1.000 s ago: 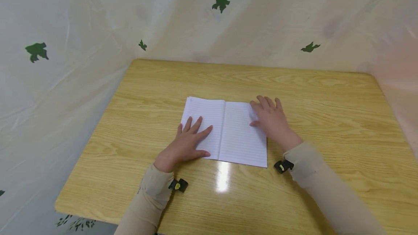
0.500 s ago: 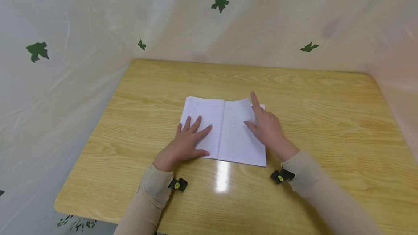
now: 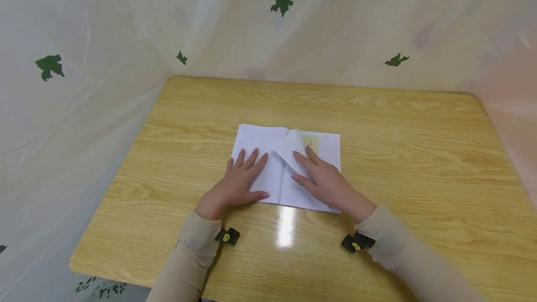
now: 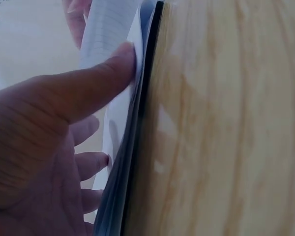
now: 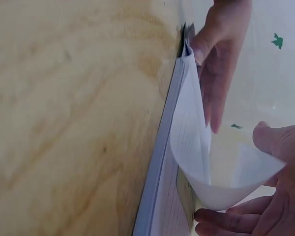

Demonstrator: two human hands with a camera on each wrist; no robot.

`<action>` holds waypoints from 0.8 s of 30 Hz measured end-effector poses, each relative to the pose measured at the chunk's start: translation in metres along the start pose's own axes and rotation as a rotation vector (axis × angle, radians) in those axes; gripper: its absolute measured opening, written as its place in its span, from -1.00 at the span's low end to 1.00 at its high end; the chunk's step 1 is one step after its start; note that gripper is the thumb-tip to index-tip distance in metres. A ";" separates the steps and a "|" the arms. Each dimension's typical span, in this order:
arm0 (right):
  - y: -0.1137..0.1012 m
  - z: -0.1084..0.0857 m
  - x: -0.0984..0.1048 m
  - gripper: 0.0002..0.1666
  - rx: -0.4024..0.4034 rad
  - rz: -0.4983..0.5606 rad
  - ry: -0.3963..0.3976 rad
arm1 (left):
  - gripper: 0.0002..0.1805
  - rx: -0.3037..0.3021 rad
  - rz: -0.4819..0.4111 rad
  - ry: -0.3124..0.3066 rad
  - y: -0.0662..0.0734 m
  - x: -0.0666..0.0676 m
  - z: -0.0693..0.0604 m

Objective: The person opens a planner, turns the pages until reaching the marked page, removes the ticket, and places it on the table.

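Note:
An open notebook with lined white pages (image 3: pixel 262 135) lies on the table. My left hand (image 3: pixel 235 185) rests spread on its left page; in the left wrist view the thumb (image 4: pixel 101 81) presses near the lower page edge. Over the right half, my right hand (image 3: pixel 325 183) pushes a lifted leaf (image 3: pixel 289 146) leftward, its fingers behind the paper. That leaf (image 5: pixel 221 194) curls in the right wrist view, with thumb and fingers apart around it. A yellowish rectangle with small marks (image 3: pixel 311 141) shows on the page beneath, partly hidden by the right hand.
The wood-grain table (image 3: pixel 398 139) extends around the notebook on all sides. Pale sheeting (image 3: pixel 226 22) with green bird shapes hangs behind the table and at its sides. A bright reflection lies on the tabletop before the notebook.
My right hand has moved left from the right page's outer edge, lifting and folding a leaf over. The yellowish rectangle has come into view underneath. My left hand has stayed nearly still.

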State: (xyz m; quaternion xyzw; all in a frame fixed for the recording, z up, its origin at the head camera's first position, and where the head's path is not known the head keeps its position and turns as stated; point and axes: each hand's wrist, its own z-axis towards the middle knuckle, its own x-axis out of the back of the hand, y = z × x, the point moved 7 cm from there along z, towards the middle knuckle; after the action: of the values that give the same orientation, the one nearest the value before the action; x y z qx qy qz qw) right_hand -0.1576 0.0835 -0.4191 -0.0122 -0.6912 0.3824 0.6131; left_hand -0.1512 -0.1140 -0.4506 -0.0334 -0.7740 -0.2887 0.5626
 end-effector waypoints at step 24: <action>-0.028 0.003 -0.031 -0.19 0.146 -0.058 -0.012 | 0.15 0.009 -0.100 0.084 -0.009 0.004 0.003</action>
State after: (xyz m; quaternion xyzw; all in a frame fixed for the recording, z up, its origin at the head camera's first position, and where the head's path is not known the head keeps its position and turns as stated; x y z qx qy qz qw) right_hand -0.1399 0.0472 -0.4303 0.0548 -0.6651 0.4138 0.6191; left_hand -0.1587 -0.1211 -0.4513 0.0201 -0.7516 -0.3139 0.5797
